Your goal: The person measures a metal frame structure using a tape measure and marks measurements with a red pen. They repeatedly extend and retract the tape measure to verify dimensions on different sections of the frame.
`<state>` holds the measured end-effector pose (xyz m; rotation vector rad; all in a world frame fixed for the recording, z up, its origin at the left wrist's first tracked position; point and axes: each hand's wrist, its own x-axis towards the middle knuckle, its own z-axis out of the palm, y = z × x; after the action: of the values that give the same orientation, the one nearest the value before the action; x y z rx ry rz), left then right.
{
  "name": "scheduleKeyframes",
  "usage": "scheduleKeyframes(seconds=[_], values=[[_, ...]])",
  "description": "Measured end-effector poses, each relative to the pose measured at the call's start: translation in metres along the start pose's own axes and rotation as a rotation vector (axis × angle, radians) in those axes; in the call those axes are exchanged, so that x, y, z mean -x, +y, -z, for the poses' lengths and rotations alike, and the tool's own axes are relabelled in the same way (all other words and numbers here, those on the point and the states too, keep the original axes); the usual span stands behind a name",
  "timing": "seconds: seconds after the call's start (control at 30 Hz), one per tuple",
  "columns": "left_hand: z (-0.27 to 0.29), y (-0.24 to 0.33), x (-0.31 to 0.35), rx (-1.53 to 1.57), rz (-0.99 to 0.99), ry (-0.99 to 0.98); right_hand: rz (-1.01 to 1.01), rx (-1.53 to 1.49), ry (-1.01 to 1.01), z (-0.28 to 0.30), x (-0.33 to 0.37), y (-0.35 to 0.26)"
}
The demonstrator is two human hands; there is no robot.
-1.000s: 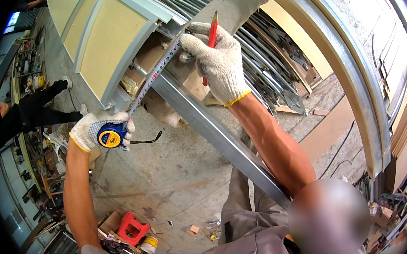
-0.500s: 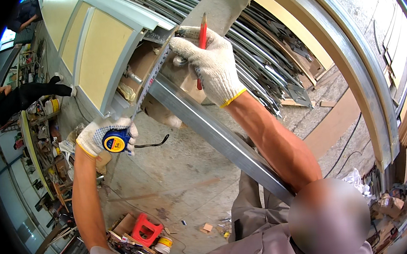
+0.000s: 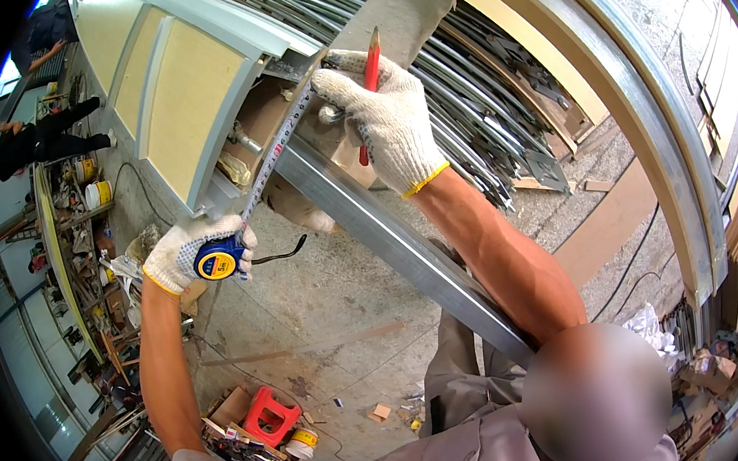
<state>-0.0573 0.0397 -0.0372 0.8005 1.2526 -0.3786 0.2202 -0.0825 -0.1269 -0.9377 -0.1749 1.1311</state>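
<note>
In my gloved left hand (image 3: 174, 256), a blue and yellow tape measure (image 3: 217, 261) is gripped, its black strap hanging to the right. The metal blade (image 3: 272, 162) runs up from the case along the end of a cream panel with grey framing (image 3: 188, 106). At the blade's far end, my gloved right hand (image 3: 390, 131) has its thumb and forefinger by the tape, though their exact contact is hard to make out. A red pencil (image 3: 370, 61) is tucked through that hand, tip upward. Below the blade, a square metal tube (image 3: 406, 249) slants toward my body.
Long metal rods (image 3: 453, 138) lie in a pile beyond my right hand. Curved metal-faced beams (image 3: 629, 72) arc down the right side. A red plastic stool (image 3: 270, 416) stands low on the left. Another person (image 3: 49, 137) is at the far left near cluttered shelving.
The view has shifted slightly, and both hands keep their grips. More of the tape blade's marked face shows now. The person at the far left has shifted their legs.
</note>
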Motion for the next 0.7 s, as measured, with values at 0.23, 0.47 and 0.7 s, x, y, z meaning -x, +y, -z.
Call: scheduleKeyframes(seconds=[0.23,0.47,0.7], values=[[-0.01,0.003,0.004,-0.043,-0.017,0.101,-0.005,-0.007,0.014,-0.002,0.003,-0.002],[-0.008,0.0,0.004,0.043,-0.014,0.12,-0.005,-0.049,0.016,0.001,0.002,0.006],[-0.015,0.008,0.006,0.063,-0.016,0.15,0.01,-0.043,0.003,0.005,0.002,0.005]])
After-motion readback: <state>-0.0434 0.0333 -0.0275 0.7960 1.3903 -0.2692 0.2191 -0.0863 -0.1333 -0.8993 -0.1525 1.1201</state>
